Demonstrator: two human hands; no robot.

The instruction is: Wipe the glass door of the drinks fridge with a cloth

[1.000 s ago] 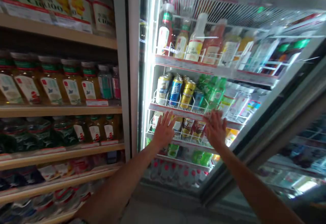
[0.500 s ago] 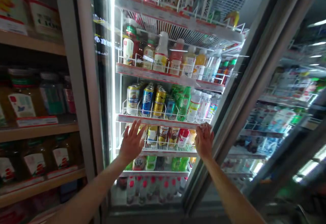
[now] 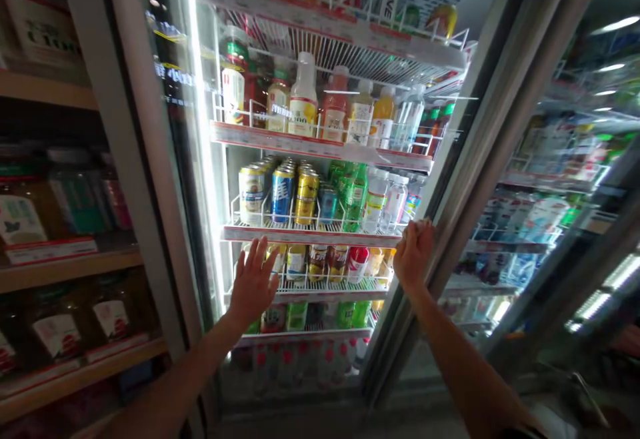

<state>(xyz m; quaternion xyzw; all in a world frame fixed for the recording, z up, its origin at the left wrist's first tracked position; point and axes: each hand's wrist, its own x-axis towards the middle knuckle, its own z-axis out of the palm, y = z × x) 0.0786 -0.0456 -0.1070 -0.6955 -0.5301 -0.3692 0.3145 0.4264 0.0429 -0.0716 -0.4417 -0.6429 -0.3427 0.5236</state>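
My left hand (image 3: 254, 284) is raised in front of the lower shelves of a lit drinks fridge, palm forward, fingers stretched and spread, holding nothing. My right hand (image 3: 414, 256) is beside the fridge's right door frame (image 3: 463, 179), its fingers curled closed. What they grip, if anything, is hidden. Just behind the hands runs a shelf edge (image 3: 300, 234). Above it stand a blue can (image 3: 283, 194), a gold can (image 3: 307, 198) and green bottles (image 3: 354, 198). Below it is a row with a red can (image 3: 357, 264).
Juice bottles (image 3: 303, 102) fill a higher wire shelf. Pink-capped bottles (image 3: 287, 362) stand at the bottom. To the left are wooden shelves (image 3: 75, 262) of jars and bottles. Another drinks fridge (image 3: 530, 226) is on the right. A bright light strip (image 3: 200, 92) edges the left side.
My right hand has moved to the right, closer to the door frame, and its fingers are curled. My left hand stays spread at about the same place. The view has shifted slightly.
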